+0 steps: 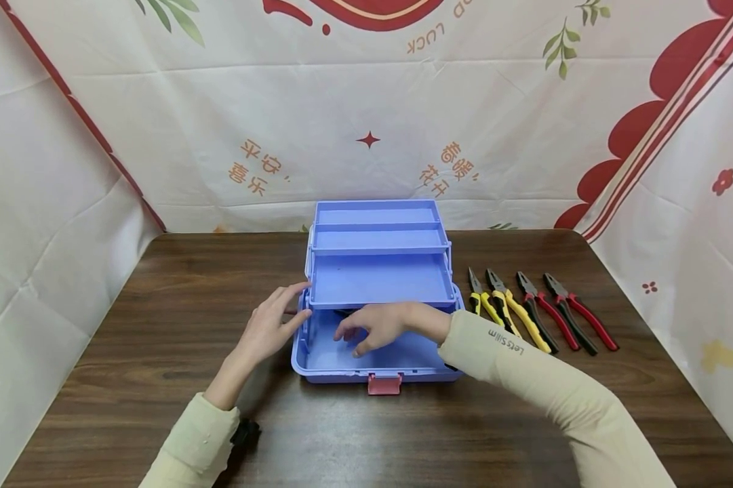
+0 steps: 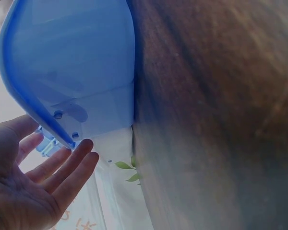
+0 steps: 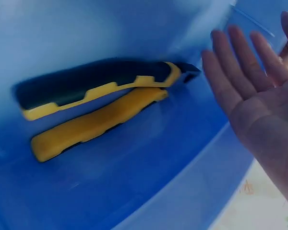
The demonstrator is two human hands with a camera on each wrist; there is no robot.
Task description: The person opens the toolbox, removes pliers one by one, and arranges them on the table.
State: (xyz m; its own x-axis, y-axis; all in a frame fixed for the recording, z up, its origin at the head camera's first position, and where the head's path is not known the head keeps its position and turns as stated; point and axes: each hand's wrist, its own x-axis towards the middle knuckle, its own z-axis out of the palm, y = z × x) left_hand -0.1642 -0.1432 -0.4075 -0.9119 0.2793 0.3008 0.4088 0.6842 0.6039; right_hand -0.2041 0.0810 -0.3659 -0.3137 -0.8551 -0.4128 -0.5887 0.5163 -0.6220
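A blue toolbox [image 1: 335, 376] stands at the middle of the table, its trays raised toward the back. My left hand [image 1: 267, 324] is at the box's left rim, fingers fairly straight. In the left wrist view the fingers [image 2: 72, 179] are spread along the outside of the blue wall, fingertips right at the edge. My right hand [image 1: 381, 325] hangs over the lower compartment with loosely bent fingers and nothing in them. Pliers with yellow-and-black handles [image 3: 96, 85] lie on the box bottom in the right wrist view, close to the right fingertips. From the head, the right hand mostly hides them.
Right of the box, several pliers lie side by side on the brown table [image 1: 159, 339]: yellow-handled ones [image 1: 512, 308] nearer the box, red-and-black ones [image 1: 576, 312] farther right. The raised tray [image 1: 381, 278] overhangs the compartment's back. A red latch [image 1: 384, 385] is at the front. Printed cloth hangs behind.
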